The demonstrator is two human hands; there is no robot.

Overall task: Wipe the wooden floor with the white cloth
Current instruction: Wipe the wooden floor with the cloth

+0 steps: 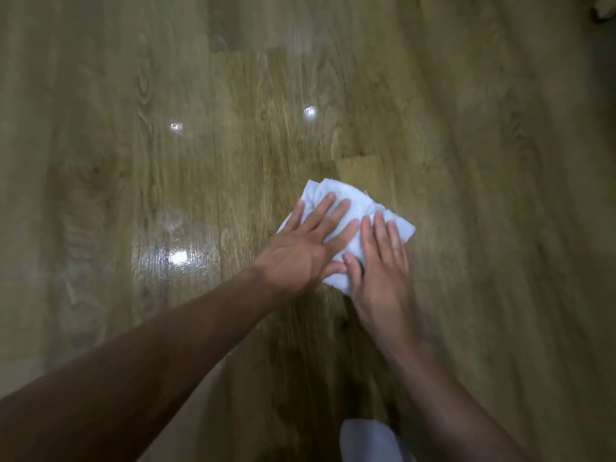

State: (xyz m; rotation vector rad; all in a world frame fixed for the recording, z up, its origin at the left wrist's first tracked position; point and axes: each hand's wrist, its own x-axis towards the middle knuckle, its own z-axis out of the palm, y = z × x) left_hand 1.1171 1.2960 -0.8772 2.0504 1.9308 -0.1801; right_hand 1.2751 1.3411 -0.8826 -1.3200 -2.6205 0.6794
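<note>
A folded white cloth lies flat on the wooden floor, right of the middle of the head view. My left hand presses on its left part with straight, spread fingers. Beside it, my right hand lies flat on the cloth's right part, fingers straight and pointing away from me. The two hands touch at the thumbs. Most of the cloth is hidden under the hands; its far edge and right corner show.
The floor planks shine with bright light reflections to the left of the hands. A pale piece of clothing shows at the bottom edge. A dark object sits in the top right corner.
</note>
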